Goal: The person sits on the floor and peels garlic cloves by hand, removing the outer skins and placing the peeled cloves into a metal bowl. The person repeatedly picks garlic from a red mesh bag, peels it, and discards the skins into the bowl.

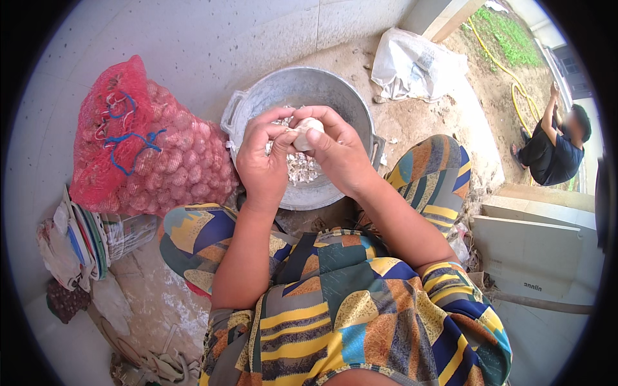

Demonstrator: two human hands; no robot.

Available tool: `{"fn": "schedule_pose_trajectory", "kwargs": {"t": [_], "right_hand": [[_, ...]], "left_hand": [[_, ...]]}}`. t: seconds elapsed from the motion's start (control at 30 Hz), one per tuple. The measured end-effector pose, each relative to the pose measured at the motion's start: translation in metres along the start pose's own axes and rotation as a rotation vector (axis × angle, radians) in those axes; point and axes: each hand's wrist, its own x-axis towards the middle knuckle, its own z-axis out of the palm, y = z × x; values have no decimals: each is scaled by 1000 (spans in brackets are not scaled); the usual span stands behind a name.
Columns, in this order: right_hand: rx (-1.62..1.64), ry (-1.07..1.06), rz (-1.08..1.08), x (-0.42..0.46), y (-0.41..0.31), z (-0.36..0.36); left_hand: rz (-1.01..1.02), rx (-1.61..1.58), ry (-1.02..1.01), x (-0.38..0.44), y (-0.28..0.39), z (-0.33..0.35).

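Note:
A pale garlic bulb (308, 133) is held above a large grey metal pan (333, 87). My right hand (340, 152) grips the bulb, its thumb pressed on the near side and its fingers curled behind. At the bulb's left side, my left hand (268, 152) pinches a thin bit of it, perhaps skin or stem, between thumb and fingers. Below the hands, garlic peelings and small pale pieces (303, 170) lie in the bottom of the pan; the hands hide part of them.
A red mesh sack (178, 159) full of bulbs leans by the wall, left of the pan. A white plastic sack (415, 65) lies beyond the pan to the right. Stacked flat items (84, 239) stand at left. Another person (555, 144) squats outside near a yellow hose (519, 89).

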Motion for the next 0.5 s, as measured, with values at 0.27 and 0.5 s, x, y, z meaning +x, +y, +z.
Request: {"fn": "schedule_pose_trajectory", "kwargs": {"t": [0.27, 0.5], "right_hand": [[904, 88, 63, 7, -23, -21], [785, -92, 175, 5, -17, -27]], "left_hand": [[-266, -165, 172, 9, 2, -3], [-166, -483, -138, 1, 8, 6]]}}
